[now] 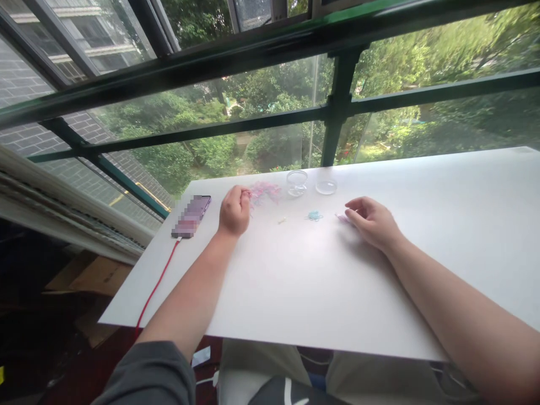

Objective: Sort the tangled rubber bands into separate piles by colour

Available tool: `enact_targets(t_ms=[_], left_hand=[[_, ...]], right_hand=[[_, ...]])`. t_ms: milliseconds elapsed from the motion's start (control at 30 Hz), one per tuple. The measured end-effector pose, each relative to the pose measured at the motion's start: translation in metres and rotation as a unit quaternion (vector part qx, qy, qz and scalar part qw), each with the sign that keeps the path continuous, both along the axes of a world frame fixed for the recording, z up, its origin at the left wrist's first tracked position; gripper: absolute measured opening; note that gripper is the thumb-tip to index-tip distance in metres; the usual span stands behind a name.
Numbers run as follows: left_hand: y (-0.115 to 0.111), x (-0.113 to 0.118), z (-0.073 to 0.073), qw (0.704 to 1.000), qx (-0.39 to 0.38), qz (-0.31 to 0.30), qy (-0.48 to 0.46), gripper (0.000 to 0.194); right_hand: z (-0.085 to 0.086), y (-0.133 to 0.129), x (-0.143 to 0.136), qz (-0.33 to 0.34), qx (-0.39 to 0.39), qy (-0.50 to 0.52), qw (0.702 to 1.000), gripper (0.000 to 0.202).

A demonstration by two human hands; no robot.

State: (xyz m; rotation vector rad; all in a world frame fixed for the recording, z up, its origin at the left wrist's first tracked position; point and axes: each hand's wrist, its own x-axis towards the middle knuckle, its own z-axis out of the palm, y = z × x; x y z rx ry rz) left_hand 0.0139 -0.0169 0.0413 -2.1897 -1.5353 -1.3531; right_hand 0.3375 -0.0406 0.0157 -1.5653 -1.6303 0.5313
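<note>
My left hand [235,211] is closed, thumb against the curled fingers, at the left edge of a loose pile of small pink, purple and bluish pieces [265,192]. Whatever lies between those fingertips is too small to make out. My right hand [373,224] hovers low at the right, thumb and forefinger slightly apart. Just by its fingertips lies a small purple cluster [342,218], partly covered by the thumb. Between the hands are a little heap of light blue pieces [314,215] and a small pale yellow bit [282,220].
Behind the pieces stand a clear round container [297,184] and a shallow clear round dish or lid [326,187]. A phone [192,216] with a red cable [158,277] lies at the left of the white table [295,292]. Green railings [337,101] and windows border the far edge.
</note>
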Motion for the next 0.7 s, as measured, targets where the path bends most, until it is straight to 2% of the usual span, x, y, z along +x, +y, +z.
enact_targets(t_ms=[133, 200, 267, 367, 467, 567, 700], left_hand=[[-0.048, 0.044, -0.009, 0.978, -0.087, -0.167, 0.086, 0.019], [-0.061, 0.067, -0.016, 0.954, -0.12, -0.243, 0.126, 0.019], [-0.066, 0.089, -0.022, 0.933, -0.14, -0.283, 0.172, 0.018], [-0.065, 0.113, -0.026, 0.915, -0.156, -0.296, 0.225, 0.019], [-0.065, 0.123, -0.026, 0.908, -0.174, -0.294, 0.243, 0.021], [-0.07, 0.118, -0.025, 0.914, -0.186, -0.285, 0.22, 0.02], [-0.068, 0.096, -0.02, 0.923, -0.196, -0.295, 0.149, 0.027]], right_hand=[[-0.001, -0.001, -0.003, 0.017, 0.018, 0.004, 1.0, 0.018], [-0.002, -0.004, -0.005, 0.029, 0.03, 0.01, 0.999, 0.017], [-0.003, -0.009, -0.007, 0.052, 0.044, 0.02, 0.997, 0.016], [-0.003, -0.018, -0.01, 0.1, 0.06, 0.021, 0.993, 0.013], [-0.003, -0.027, -0.011, 0.131, 0.062, -0.005, 0.989, 0.012], [-0.005, -0.033, -0.01, 0.154, 0.057, -0.021, 0.986, 0.011], [-0.009, -0.037, -0.01, 0.181, 0.067, -0.034, 0.981, 0.015]])
